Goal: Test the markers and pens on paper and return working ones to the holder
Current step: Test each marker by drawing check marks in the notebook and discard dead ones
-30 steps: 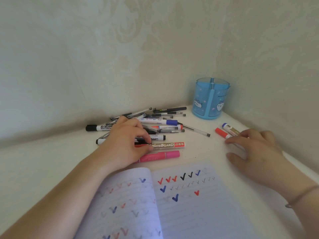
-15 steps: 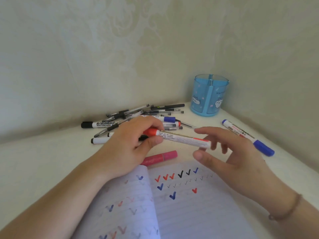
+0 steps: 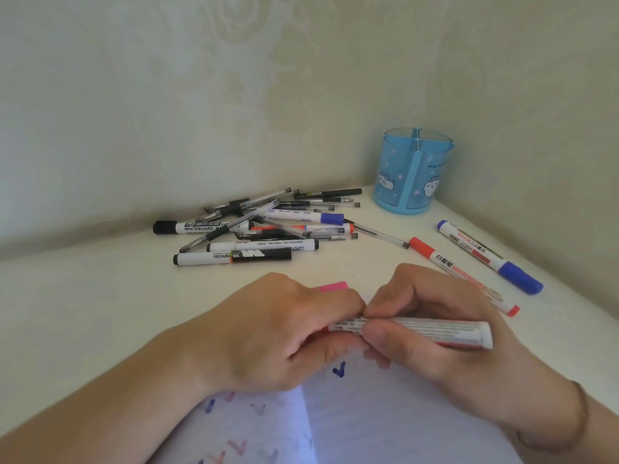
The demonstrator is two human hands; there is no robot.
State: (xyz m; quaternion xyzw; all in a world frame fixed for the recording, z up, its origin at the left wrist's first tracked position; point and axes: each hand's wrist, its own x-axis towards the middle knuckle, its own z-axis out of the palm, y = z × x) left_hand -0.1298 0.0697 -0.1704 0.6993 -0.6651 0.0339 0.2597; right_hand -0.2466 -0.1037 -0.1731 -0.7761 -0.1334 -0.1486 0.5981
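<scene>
Both hands meet over the open notebook (image 3: pixel 385 423), sharing one white marker (image 3: pixel 435 331) that lies level, its long axis running left to right with the flat butt end toward the right. The left hand (image 3: pixel 268 333) curls its grip round the red-capped end; the right hand (image 3: pixel 435 329) pinches the barrel. Two markers lie apart on the counter (image 3: pixel 83 313) at right, one red-capped (image 3: pixel 462 274), one blue-capped (image 3: pixel 489 256). A pile of pens (image 3: pixel 261 226), too tangled to count, sits behind. The blue holder (image 3: pixel 413 170) stands upright in the corner; its visible compartments show nothing inside.
</scene>
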